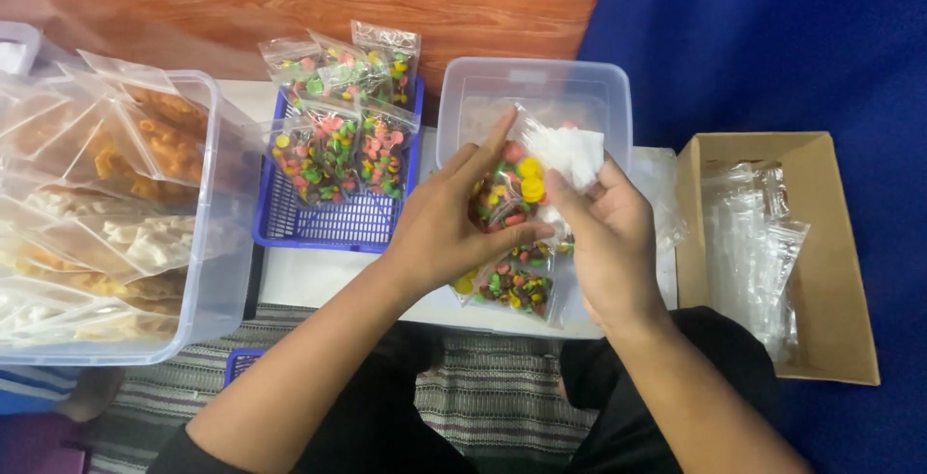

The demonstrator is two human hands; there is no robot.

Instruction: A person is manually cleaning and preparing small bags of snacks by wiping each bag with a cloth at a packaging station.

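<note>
Both my hands hold one small clear plastic bag [517, 182] filled with colourful round candies, just in front of a clear plastic tub [534, 83]. My left hand [454, 218] grips the bag's left side, fingers stretched up along it. My right hand [603, 237] pinches the bag's right side and its crumpled white top [570, 151]. Below the hands, more filled candy bags [512, 286] lie on the white surface.
A blue plastic basket [323, 218] left of the tub holds several filled candy bags [338, 141]. A large clear bin [208, 242] at far left holds bagged yellow snacks. A cardboard box [840, 242] at right contains empty clear bags [753, 242].
</note>
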